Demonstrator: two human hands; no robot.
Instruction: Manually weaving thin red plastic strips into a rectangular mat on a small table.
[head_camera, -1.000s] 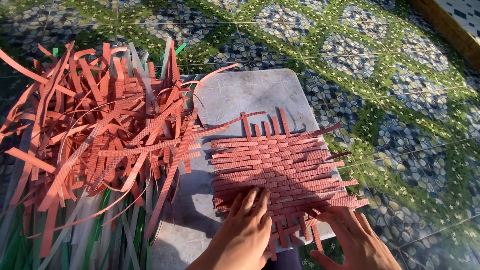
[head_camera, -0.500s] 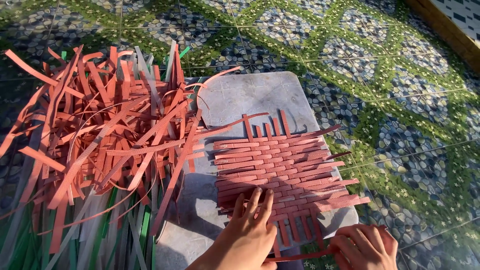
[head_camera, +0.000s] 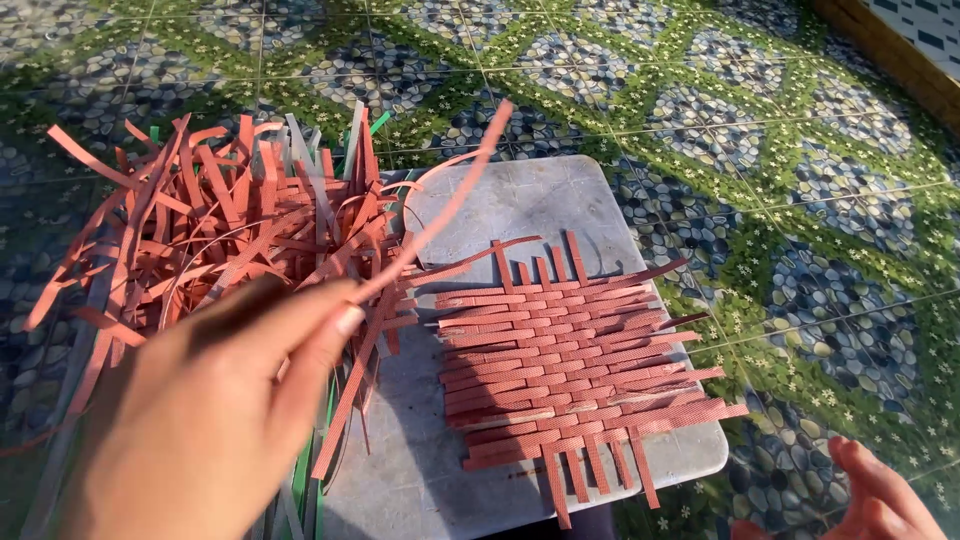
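left hand (head_camera: 200, 400): grip pinched on one long red strip (head_camera: 440, 210), raised over the loose strip pile (head_camera: 220, 230) | right hand (head_camera: 870, 495): open, empty, low right | woven mat (head_camera: 570, 350): flat on grey slab (head_camera: 520, 205) on tiled floor (head_camera: 800, 150), giving firm backing

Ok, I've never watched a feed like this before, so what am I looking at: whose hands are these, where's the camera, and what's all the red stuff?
There is no machine here. The one view comes from a camera worn on a person's head, looking down at their own bare hands. The left hand, close to the lens and blurred, pinches a long red strip that arcs upward. The right hand is open at the bottom right corner, holding nothing. On a grey square slab lies a partly woven red mat with loose ends sticking out round its edges. Beside it on the left is a loose pile of red strips, with a few green and pale ones mixed in. Underneath is a patterned tile floor.
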